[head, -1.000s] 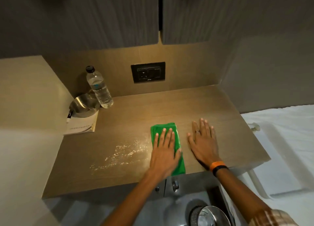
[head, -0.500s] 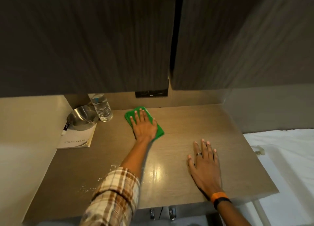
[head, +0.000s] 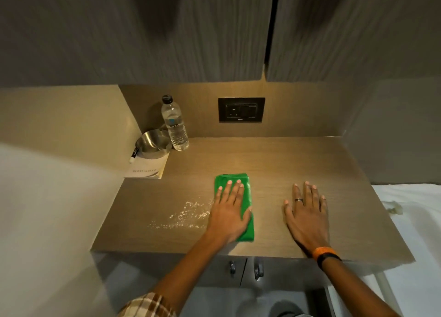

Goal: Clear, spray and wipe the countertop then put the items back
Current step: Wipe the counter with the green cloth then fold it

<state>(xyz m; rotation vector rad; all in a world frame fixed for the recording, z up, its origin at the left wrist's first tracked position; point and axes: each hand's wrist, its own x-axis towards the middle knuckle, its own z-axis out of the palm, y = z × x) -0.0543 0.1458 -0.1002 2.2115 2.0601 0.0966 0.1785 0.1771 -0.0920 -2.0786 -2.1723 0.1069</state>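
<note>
A folded green cloth [head: 248,230] lies on the brown wooden countertop [head: 274,159], near the front middle. My left hand [head: 229,211] presses flat on top of it, fingers spread and pointing away from me. My right hand [head: 306,211] rests palm-down on bare wood to the right of the cloth, holding nothing; it has a ring and an orange wristband. A patch of spray droplets [head: 183,215] glistens on the wood just left of the cloth.
In the back left corner stand a clear water bottle [head: 174,124], a steel bowl [head: 154,142], a white booklet [head: 146,167] and a marker [head: 133,154]. A dark wall socket [head: 241,110] sits on the back panel. Upper cabinets hang overhead. White bedding [head: 410,221] lies right.
My left hand has pulled the green cloth back from the far side near the bottle to the front middle. My right hand has stayed flat in place. The view has tilted downward.
</note>
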